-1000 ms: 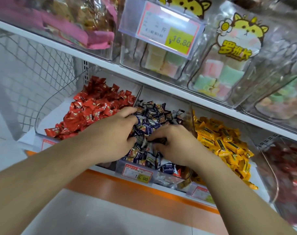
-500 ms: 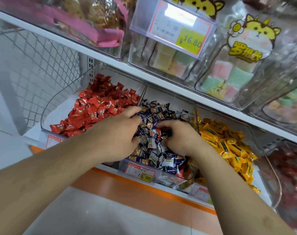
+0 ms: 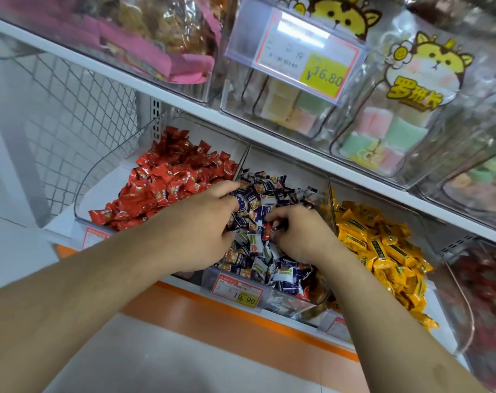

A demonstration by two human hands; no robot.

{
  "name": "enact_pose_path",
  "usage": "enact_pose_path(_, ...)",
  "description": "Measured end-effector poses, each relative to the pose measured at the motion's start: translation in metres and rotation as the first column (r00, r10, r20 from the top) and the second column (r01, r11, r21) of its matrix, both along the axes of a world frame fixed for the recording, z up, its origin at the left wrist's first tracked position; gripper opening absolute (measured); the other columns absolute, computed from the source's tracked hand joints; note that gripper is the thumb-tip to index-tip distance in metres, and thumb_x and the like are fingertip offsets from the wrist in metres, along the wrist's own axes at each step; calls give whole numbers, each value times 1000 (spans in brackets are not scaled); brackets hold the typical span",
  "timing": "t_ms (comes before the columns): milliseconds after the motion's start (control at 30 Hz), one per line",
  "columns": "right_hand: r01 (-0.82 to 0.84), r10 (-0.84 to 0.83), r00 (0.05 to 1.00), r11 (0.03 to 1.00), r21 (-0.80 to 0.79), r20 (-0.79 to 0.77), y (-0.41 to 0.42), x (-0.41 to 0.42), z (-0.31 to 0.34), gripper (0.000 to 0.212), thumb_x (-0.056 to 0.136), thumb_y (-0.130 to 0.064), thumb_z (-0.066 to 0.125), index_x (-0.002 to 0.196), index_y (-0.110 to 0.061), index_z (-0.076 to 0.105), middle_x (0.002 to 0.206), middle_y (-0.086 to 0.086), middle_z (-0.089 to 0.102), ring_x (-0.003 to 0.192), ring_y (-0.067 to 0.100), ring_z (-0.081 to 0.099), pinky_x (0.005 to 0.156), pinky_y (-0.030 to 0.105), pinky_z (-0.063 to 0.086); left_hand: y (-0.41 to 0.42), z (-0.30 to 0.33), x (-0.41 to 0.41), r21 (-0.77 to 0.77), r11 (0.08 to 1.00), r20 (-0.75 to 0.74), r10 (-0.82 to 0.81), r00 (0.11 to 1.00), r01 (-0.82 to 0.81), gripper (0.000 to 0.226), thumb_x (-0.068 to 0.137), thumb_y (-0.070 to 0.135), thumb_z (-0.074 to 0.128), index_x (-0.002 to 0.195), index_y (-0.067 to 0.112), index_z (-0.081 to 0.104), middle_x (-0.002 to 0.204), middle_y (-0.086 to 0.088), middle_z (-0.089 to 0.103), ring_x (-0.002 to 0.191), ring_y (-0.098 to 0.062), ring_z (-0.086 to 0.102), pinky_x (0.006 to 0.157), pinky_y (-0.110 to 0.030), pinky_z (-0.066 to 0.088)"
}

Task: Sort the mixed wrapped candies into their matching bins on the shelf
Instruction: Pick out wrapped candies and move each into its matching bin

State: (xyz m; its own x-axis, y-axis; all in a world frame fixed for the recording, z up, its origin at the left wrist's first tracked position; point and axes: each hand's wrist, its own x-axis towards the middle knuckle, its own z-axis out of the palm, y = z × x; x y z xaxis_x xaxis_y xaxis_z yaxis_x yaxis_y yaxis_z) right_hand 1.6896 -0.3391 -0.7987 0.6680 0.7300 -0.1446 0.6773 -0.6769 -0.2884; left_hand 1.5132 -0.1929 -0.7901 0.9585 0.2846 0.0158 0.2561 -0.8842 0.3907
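From the head view, three clear plastic bins sit side by side on the lower shelf (image 3: 269, 143), each with a curved glossy wall. The left bin (image 3: 105, 165) holds crinkly red foil-wrapped candies (image 3: 170, 177); the middle bin (image 3: 286, 302) holds small pillow-shaped blue-and-white candies (image 3: 269, 188); the right bin (image 3: 453, 293) holds longer yellow wrapped candies (image 3: 382, 245). Both hands are in the middle bin, backs up. The left hand (image 3: 195, 222), at 9 o'clock of the pile, has its fingers curled down into the wrappers, and whether its grip has hold of any piece cannot be told. The right hand (image 3: 300, 234), at 3 o'clock, curls its fingertips round a small red-wrapped candy (image 3: 266, 231) lying among the blue ones, between the two hands. The forearms cover the bin's front corners. A price tag (image 3: 238, 290) reading 19.90 hangs on the middle bin's front, at 6 o'clock of the hands. At 12 o'clock, the upper shelf carries clear tubs of pastel cube sweets (image 3: 382, 131), a cartoon cat sticker (image 3: 428, 66), and a tag (image 3: 297, 55) marked 16.80. A white wire mesh panel (image 3: 71, 109) stands at 10 o'clock.
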Motion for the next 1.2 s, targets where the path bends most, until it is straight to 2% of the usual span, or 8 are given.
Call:
enact_pose_path(300,-18,19,1000,997,69,-6,-5,-2,2,25,85,-4,72,91,-28,70,95,-14,68,90,8,63,70,19,50,-2,3,0,2,1000,-5,9,1000,-9,36,102,37,58,134,21,53,166,25,0,62,-4,56,64,-26,50)
enact_pose_path(433,28,-33,999,961,274,13,-12,-7,10,24,86,-7,74,90,-29,68,92,-15,67,81,1,62,64,18,48,-1,2,2,-38,999,54,12,998,-10,42,102,36,58,142,26,50,167,22,4,109,-4,61,88,-31,55)
enact_pose_path(500,45,-46,999,921,388,-9,-18,-9,18,25,87,-8,75,93,-32,68,92,-15,67,71,-1,62,57,18,46,0,1,2,-45,999,91,12,996,-8,40,102,34,57,142,29,51,168,21,8,141,-10,43,103,-28,48)
enact_pose_path(600,84,-64,996,877,472,-58,-27,-13,25,29,87,-8,73,94,-36,70,92,-16,69,67,3,65,56,27,53,-1,2,0,-26,1000,142,8,990,-5,36,103,32,57,138,31,55,166,19,18,150,-10,27,114,-25,33)
enact_pose_path(767,186,-28,961,799,572,-274,-29,-25,35,21,86,-8,81,98,-25,77,89,-6,76,86,10,71,83,33,62,-8,8,0,-30,1000,274,16,962,-8,34,100,40,62,133,34,60,145,19,49,135,-3,41,115,-21,32)
enact_pose_path(933,250,130,881,686,683,-454,-21,-50,46,21,84,-6,83,103,-15,77,92,5,78,85,23,75,77,30,61,-13,26,-2,-284,958,394,143,908,-28,34,86,57,72,117,42,66,110,27,67,100,12,59,83,-6,41)
enact_pose_path(1033,286,161,839,683,672,-520,-14,-60,46,21,86,-5,80,105,-14,76,93,4,79,87,21,76,79,29,61,-4,32,-7,-458,888,366,226,903,-37,15,82,42,83,94,38,74,86,23,74,82,5,69,79,-22,58)
enact_pose_path(1200,319,130,829,690,650,-544,-9,-63,43,13,93,-9,74,104,-16,76,96,16,75,89,29,72,79,27,57,28,40,-24,-296,917,339,364,867,-269,10,86,35,80,84,37,71,80,18,71,72,0,67,63,-22,49)
